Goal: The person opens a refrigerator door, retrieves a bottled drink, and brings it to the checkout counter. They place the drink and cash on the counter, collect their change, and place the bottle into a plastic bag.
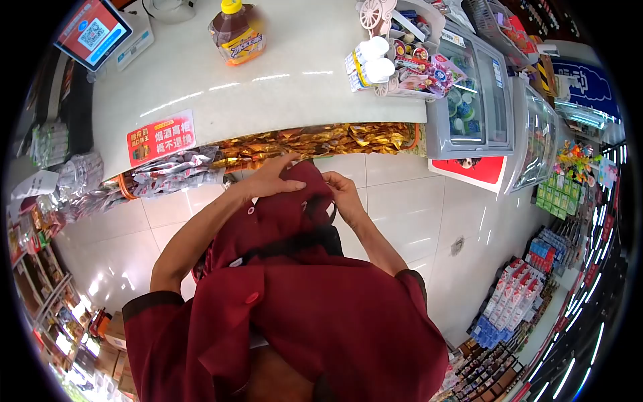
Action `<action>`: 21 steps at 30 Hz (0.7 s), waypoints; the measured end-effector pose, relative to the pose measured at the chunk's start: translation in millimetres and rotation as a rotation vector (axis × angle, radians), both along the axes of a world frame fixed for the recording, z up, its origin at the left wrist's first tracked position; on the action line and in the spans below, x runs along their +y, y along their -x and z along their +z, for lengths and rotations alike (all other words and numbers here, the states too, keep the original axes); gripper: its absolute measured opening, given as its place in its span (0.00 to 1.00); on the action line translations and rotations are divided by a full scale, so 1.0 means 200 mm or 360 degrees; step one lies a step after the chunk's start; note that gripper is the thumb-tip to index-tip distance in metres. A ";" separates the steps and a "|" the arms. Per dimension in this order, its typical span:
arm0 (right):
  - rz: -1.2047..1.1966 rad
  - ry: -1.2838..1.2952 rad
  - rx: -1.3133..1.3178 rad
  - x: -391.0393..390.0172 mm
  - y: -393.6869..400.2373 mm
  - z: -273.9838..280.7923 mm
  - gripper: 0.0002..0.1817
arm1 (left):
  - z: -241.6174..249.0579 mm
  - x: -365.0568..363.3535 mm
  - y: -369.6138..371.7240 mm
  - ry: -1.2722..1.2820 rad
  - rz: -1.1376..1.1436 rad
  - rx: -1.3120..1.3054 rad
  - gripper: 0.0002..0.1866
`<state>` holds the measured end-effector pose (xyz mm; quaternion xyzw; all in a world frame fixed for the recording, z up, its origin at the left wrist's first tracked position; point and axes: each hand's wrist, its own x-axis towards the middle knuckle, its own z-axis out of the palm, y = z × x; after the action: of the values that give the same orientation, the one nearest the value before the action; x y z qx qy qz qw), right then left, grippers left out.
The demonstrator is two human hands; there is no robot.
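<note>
Both hands are low in front of my body, just before the counter, at the lower part of a maroon shirt [288, 231]. My left hand [274, 179] lies over the cloth, with the thumb and fingers closed on a bunched part of it. At the right edge of the same cloth, my right hand [343, 193] is closed in a pinch; its fingertips are partly hidden, and what lies between them is hard to make out. A black strap or pouch [301, 242] crosses the shirt just below the hands.
Ahead stands a white counter [295, 87] with a bottle of brown drink [238, 37], a payment screen [92, 32] and a red sign [161, 137]. Gold-wrapped packets [321, 141] line its front. A small glass-topped freezer [469, 94] stands at right, near stacked goods [516, 295].
</note>
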<state>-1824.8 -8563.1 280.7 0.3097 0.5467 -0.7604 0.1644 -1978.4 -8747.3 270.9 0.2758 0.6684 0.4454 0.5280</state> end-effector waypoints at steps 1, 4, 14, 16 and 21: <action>-0.0078 0.0117 0.0089 0.00 0.01 0.02 0.09 | 0.00 0.01 0.01 -0.0012 0.0071 -0.0075 0.46; 0.0196 -0.0429 0.0564 -0.05 0.01 0.24 0.06 | 0.13 0.01 0.04 -0.0222 -0.0021 -0.0184 0.42; 0.0741 0.0487 0.0222 0.21 -0.07 0.46 0.07 | 0.49 -0.12 -0.16 -0.0939 -0.0847 0.0491 0.06; 0.0460 0.0298 -0.0018 0.24 -0.06 0.27 0.08 | 0.50 -0.13 -0.16 -0.0985 -0.0873 0.0548 0.06; 0.1020 -0.0766 0.0405 0.07 -0.08 -0.11 0.10 | 0.50 -0.15 -0.13 -0.0963 -0.0973 0.0446 0.05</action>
<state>-1809.3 -8548.7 259.0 0.0570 0.7934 -0.5535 0.2467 -1952.5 -8777.7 370.6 0.6602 0.4609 0.4027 0.4354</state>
